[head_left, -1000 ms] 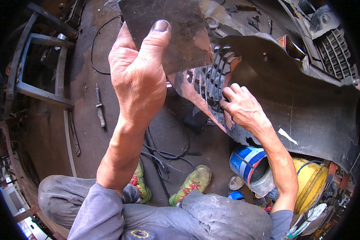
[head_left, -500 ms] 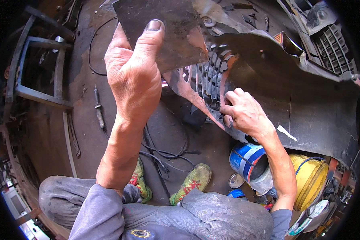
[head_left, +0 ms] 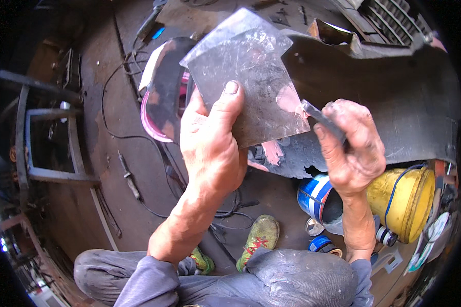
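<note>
Left hand point(head_left: 212, 140) pinches square dark-grey sheet point(head_left: 253, 105), 12 o'clock; right hand point(head_left: 356, 148) pinches flat dark-grey scraper point(head_left: 323, 122), sheet's 4 o'clock. Slack left thumb could tip sheet, dump pink paste point(head_left: 288, 97) tbh.

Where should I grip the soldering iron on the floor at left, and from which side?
I'd grip the soldering iron by its handle, coming from above on the near side: it lies flat, thicker handle nearer, thin tip pointing away.
</note>
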Tool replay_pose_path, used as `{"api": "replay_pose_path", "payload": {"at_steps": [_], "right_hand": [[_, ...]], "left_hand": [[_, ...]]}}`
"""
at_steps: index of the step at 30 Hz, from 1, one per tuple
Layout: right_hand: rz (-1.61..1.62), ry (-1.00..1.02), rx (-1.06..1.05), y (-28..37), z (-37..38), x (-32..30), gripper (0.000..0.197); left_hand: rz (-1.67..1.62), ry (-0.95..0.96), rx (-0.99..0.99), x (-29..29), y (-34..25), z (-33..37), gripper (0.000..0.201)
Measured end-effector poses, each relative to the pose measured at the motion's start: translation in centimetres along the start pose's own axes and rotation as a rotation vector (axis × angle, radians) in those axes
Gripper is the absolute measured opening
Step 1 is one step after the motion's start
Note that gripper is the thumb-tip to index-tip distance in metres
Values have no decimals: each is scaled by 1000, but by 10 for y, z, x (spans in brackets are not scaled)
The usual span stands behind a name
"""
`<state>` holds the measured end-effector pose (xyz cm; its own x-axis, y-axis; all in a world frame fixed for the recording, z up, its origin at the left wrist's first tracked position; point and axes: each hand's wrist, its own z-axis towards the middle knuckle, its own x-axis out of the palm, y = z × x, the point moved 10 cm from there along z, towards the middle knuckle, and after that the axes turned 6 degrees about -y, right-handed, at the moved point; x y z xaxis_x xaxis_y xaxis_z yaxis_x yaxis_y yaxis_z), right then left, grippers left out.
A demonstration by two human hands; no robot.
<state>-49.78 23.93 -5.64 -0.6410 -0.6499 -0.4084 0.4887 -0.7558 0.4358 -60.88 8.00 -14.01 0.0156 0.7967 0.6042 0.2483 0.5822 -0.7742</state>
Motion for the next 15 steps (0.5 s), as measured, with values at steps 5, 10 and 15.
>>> {"api": "replay_pose_path", "payload": {"at_steps": [5,10,15], "right_hand": [[-97,-1,-7,-7,-20,-10,49],[-206,267,73,-44,-61,34,34],[-251,537,41,-79,-103,90,16]], "left_hand": [[-217,-18,-194,15,23,8,30],[25,-97,115,-5,-36,31,19],[223,-311,452,-48,-98,30,20]]}}
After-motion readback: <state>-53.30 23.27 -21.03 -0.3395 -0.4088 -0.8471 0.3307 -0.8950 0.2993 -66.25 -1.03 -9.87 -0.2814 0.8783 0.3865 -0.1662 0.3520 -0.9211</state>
